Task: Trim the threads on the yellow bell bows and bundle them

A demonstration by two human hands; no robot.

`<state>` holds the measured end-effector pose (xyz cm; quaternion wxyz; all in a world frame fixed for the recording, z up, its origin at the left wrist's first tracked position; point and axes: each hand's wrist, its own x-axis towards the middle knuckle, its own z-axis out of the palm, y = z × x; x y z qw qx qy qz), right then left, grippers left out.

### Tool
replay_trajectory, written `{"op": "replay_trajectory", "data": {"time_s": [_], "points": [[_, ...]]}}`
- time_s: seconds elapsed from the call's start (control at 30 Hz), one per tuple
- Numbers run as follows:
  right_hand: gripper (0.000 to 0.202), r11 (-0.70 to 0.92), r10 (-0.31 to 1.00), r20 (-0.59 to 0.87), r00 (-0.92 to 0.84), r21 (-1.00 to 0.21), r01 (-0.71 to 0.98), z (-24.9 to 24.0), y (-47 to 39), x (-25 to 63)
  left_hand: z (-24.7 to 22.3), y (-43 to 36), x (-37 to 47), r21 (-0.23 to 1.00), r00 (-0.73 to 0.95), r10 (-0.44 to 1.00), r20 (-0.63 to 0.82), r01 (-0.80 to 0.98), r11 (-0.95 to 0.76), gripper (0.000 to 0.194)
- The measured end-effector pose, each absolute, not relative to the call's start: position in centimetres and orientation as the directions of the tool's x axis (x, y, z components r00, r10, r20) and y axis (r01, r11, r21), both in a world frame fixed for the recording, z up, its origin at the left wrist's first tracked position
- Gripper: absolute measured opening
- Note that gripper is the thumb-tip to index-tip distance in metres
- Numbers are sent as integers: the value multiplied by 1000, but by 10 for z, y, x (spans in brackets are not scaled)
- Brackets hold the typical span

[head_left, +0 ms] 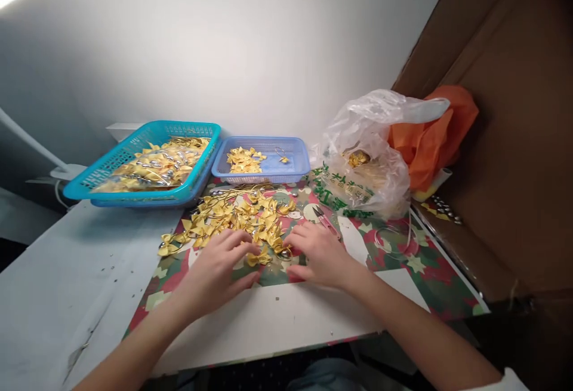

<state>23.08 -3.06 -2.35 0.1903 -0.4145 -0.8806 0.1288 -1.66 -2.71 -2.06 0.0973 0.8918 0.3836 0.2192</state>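
Observation:
Yellow bow-shaped pieces with thin wires and silvery beads form a loose pile (237, 215) on the patterned mat (170, 277). At the pile's front left edge is my left hand (219, 268), its fingers apart and its thumb stretched out toward the right. My right hand (317, 256) rests at the front right edge, fingers spread, the fingertips close to a yellow piece with a bead (283, 251). Another yellow bow (259, 256) lies between the two hands. Neither hand shows anything held.
A teal basket (197, 185) of bagged yellow pieces stands at the left. Behind the pile is a blue basket (277, 170) with more. Small scissors (326, 221) lie near a clear plastic bag (371, 170). Beyond are orange cloth (430, 140) and a brown cardboard wall (505, 170).

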Motion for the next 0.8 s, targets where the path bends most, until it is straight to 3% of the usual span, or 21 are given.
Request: {"op": "replay_trajectory", "data": {"time_s": [0.1, 0.2, 0.3, 0.4, 0.5, 0.57, 0.7, 0.8], "points": [[10, 611, 791, 325, -517, -383, 693, -27, -26, 225, -32, -34, -10, 388, 613, 712, 342, 598, -701, 13], [13, 541, 839, 422, -344, -573, 616, -20, -24, 227, -30, -38, -4, 514, 597, 696, 398, 483, -709, 14], [12, 498, 867, 406, -289, -711, 497, -13, -27, 227, -28, -43, 10, 610, 506, 731, 458, 420, -672, 12], [10, 411, 912, 359, -200, -814, 412, -16, -32, 217, -30, -45, 28, 769, 267, 875, 404, 418, -483, 12], [8, 317, 945, 269, -184, -892, 322, -23, -35, 210, -32, -43, 40, 795, 293, 895, 337, 422, -437, 21], [5, 322, 929, 247, -277, -907, 271, -23, -35, 211, -31, -40, 39, 731, 361, 847, 390, 438, -523, 9], [7, 424, 836, 290, -465, -880, 213, -21, -27, 228, -28, -36, 26, 705, 380, 801, 462, 391, -592, 21], [15, 458, 879, 314, -359, -764, 455, -27, -19, 235, -29, -34, 19, 744, 394, 800, 453, 326, -583, 19]]}}
